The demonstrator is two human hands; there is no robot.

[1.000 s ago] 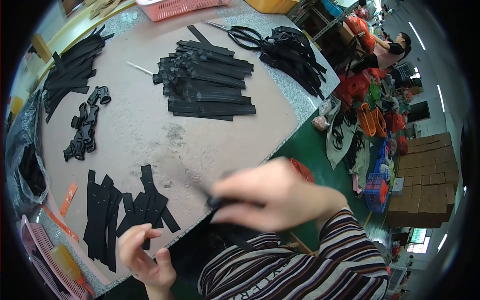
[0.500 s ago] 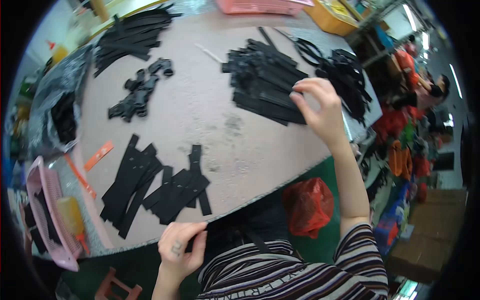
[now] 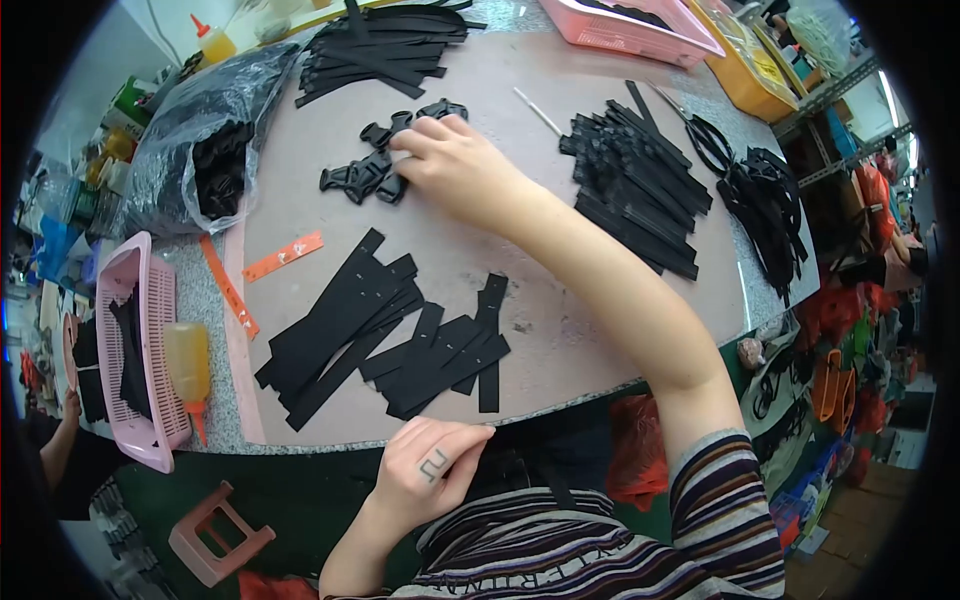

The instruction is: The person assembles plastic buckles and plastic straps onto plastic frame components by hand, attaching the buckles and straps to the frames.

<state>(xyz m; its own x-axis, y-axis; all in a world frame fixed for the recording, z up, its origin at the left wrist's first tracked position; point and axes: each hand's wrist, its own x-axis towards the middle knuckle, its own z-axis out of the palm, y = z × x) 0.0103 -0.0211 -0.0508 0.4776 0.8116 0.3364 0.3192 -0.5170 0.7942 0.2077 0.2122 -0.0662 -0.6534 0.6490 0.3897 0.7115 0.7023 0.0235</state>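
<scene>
My right hand (image 3: 455,170) reaches across to the black plastic buckles (image 3: 365,178) heaped at the upper middle of the table. Its fingers are curled down and pinch a buckle in the heap, the fingertips partly hidden. At the table's front edge my left hand (image 3: 428,465) is closed, thumb against the forefinger; whatever might be between them is too small to see. Nearest to it lie flat black strap pieces (image 3: 450,365) with small marks, and beside those a second pile of black straps (image 3: 340,320).
Black straps (image 3: 635,190), scissors (image 3: 710,145) and a white stick (image 3: 538,110) lie to the right. More straps (image 3: 385,50) lie at the back. A plastic bag (image 3: 200,130), pink basket (image 3: 140,390), glue bottle (image 3: 188,365) and orange strips (image 3: 283,256) are at left.
My right hand has moved left from the strap pile on the right to the buckles. My left hand stays closed near the table's edge. The view has turned left.
</scene>
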